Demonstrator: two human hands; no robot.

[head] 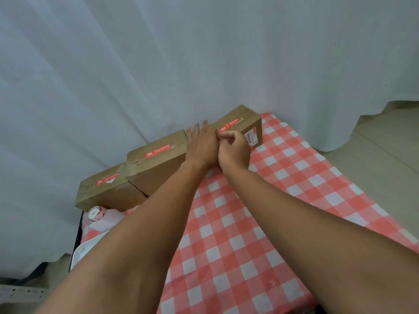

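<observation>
Three brown cardboard boxes with red labels stand in a row along the far edge of the table. My left hand (200, 141) lies flat with straight fingers on top, at the gap between the middle box (158, 159) and the right box (247, 120). Beside it, my right hand (234, 147) has its fingers curled and pinches something small at the near end of the red label strip on the right box. What it pinches is too small to tell. The left box (104, 191) is untouched.
A red-and-white checked cloth (260, 211) covers the table. A roll of white tape (94, 214) lies at the left edge below the left box, next to a white tray (82, 251). A white curtain (158, 64) hangs right behind the boxes. Beige floor shows at the right.
</observation>
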